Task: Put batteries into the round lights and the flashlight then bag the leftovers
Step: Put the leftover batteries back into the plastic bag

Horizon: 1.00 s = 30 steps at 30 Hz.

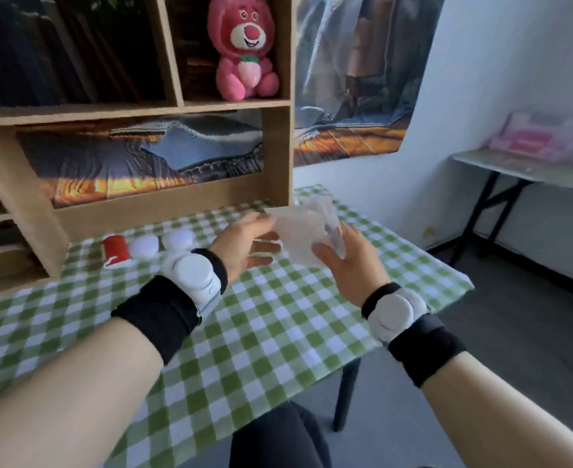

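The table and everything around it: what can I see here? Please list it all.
bag: one, clear, held up between both hands; contents blurred
round lights: two, white, side by side at the table's far edge
flashlight: one, red, left of the lights
tablecloth: one, green and white check, covering the table
shelf: one, wooden, behind the table
plush bear: one, pink, seated in the shelf
side table: one, pale top, black legs, far right
left hand: holds the bag's left edge
right hand: grips the bag's right side
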Each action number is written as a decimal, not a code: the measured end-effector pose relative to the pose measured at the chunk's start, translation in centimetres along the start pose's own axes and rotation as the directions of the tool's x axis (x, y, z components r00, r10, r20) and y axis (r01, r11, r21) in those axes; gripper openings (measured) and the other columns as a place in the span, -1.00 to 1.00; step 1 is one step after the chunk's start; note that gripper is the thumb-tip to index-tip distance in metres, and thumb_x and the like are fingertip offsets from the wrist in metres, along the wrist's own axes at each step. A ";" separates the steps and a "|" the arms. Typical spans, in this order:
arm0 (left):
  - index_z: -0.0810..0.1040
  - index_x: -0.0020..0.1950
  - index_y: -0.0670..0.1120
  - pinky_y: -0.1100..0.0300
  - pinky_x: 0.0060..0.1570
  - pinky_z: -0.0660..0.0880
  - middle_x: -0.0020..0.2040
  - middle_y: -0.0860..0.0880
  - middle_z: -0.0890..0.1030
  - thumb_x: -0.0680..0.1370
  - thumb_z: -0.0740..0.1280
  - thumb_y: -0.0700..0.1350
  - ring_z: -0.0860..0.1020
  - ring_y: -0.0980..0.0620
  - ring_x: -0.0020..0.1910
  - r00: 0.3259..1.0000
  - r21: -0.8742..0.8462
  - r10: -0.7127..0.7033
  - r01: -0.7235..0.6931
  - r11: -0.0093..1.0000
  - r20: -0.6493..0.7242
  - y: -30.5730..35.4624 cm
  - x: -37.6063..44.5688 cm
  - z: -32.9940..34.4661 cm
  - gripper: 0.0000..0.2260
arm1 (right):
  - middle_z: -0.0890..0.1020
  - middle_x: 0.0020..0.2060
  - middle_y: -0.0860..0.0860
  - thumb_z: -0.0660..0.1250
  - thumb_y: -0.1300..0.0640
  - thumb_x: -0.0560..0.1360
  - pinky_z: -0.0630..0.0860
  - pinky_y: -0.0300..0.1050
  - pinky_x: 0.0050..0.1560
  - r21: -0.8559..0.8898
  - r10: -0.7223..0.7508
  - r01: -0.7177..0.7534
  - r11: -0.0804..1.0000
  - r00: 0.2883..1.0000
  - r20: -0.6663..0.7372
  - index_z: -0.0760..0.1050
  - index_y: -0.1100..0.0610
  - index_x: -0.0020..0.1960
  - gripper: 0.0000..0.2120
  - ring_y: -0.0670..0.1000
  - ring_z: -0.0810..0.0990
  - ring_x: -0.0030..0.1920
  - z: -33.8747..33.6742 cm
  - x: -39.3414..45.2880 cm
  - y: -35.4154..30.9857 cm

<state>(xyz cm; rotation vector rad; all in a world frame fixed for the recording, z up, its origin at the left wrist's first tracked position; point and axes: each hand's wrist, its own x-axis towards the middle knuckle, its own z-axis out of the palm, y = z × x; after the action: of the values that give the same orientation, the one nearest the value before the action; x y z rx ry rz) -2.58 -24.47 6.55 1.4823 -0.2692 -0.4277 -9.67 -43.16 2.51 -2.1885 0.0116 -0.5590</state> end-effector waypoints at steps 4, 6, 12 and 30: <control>0.56 0.16 -0.04 0.01 0.07 0.49 -0.07 -0.02 0.64 0.60 0.30 -0.10 0.60 -0.06 -0.07 0.986 0.096 -0.023 0.007 0.995 0.167 -2.4 1.2 8.2 -0.84 | 0.64 0.06 -0.03 0.35 0.05 0.56 0.61 -0.14 -0.06 0.291 0.198 -0.151 0.945 0.970 -0.141 0.47 0.00 0.20 -0.78 -0.03 0.65 0.01 -5.3 -3.7 4.9; 0.55 0.20 -0.05 0.01 0.05 0.51 -0.03 -0.05 0.63 0.62 0.27 -0.14 0.59 -0.07 -0.07 0.973 0.118 -0.049 0.023 0.993 0.227 -3.2 1.1 11.7 -0.82 | 0.66 -0.03 -0.06 0.36 0.05 0.55 0.62 0.01 -0.02 0.279 0.241 -0.179 0.943 0.948 -0.208 0.46 -0.06 0.08 -0.86 -0.03 0.66 -0.04 -7.5 -5.8 7.0; 0.55 0.28 -0.03 0.03 -0.09 0.62 0.06 -0.05 0.67 0.62 0.26 -0.16 0.65 -0.02 -0.05 0.890 0.225 -0.196 0.109 0.968 0.412 -9.2 -0.1 21.1 -0.75 | 0.66 -0.09 -0.10 0.33 0.00 0.56 0.59 0.06 0.06 0.202 0.475 -0.434 0.878 0.840 -0.260 0.52 0.00 0.06 -0.88 0.00 0.65 -0.04 -12.8 -13.9 14.2; 0.57 0.15 -0.05 0.07 -0.02 0.55 0.05 -0.06 0.60 0.53 0.21 -0.21 0.59 -0.08 0.03 0.575 0.652 -0.772 0.481 0.586 0.270 -35.2 -4.3 30.1 -0.76 | 0.66 -0.03 0.06 0.21 0.16 0.52 0.56 0.04 0.08 0.018 0.952 -0.953 0.304 0.303 -0.048 0.56 0.15 0.09 -0.79 0.14 0.62 0.00 -7.2 -33.3 29.8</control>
<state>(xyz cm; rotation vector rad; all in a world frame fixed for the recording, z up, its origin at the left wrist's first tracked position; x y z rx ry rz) -23.26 -50.90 -25.71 1.9600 -0.2672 -1.5168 -37.01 -60.83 -28.91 -1.7194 1.3050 0.1219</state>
